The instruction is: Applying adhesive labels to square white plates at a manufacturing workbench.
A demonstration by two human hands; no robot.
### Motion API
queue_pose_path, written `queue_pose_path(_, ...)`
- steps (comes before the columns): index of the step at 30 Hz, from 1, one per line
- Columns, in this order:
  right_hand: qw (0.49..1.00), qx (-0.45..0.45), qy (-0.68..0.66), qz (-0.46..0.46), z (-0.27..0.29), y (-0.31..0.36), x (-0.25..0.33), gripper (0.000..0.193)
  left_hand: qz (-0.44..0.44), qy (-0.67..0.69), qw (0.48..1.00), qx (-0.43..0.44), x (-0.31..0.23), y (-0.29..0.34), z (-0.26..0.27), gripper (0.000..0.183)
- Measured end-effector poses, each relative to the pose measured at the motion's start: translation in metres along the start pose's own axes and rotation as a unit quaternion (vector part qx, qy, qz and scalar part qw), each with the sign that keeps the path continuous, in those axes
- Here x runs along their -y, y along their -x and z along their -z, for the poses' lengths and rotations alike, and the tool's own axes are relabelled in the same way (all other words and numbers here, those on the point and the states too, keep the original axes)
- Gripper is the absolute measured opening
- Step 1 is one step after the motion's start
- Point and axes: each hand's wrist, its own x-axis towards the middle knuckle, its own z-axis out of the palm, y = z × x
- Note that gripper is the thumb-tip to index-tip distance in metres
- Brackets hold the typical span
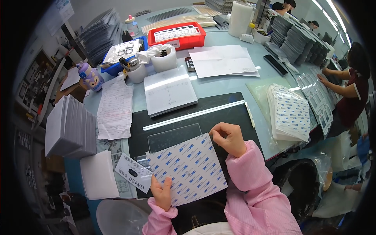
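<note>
A white sheet with a blue printed pattern [187, 168] lies tilted on the black mat [219, 113] in front of me. My left hand [161, 192] presses flat on the sheet's near left edge, fingers apart. My right hand [228, 138] pinches the sheet's far right corner with curled fingers. A clear plastic plate [172, 137] lies just beyond the sheet, partly under it. A small white label card [134, 172] rests to the left of the sheet.
A stack of the same printed sheets [289, 112] sits at the right. A grey board [169, 91], a handwritten paper [116, 107], white cups [163, 58], a red tray [177, 36] and white stacks [69, 127] surround the mat. Another person [352, 88] works at right.
</note>
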Motion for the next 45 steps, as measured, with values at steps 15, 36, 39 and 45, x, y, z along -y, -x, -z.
queue_pose_path(15, 0.937, 0.286, -0.149, -0.135, 0.137, 0.086, 0.006, 0.006, 0.03, 0.054, 0.998, 0.014, -0.007, -0.007, 0.004, 0.037)
queue_pose_path(36, 0.931, 0.175, -0.229, -0.225, -0.012, 0.118, 0.037, 0.029, -0.115, 0.108, 0.987, -0.034, 0.01, 0.009, 0.0, 0.038)
queue_pose_path(39, 0.908, 0.097, -0.32, -0.252, -0.017, 0.132, 0.036, 0.028, -0.153, 0.112, 0.981, -0.026, 0.008, 0.013, -0.004, 0.039)
queue_pose_path(45, 0.92, 0.068, -0.311, -0.229, -0.014, 0.133, 0.041, 0.029, -0.241, 0.111, 0.964, -0.005, -0.041, 0.007, -0.015, 0.048)
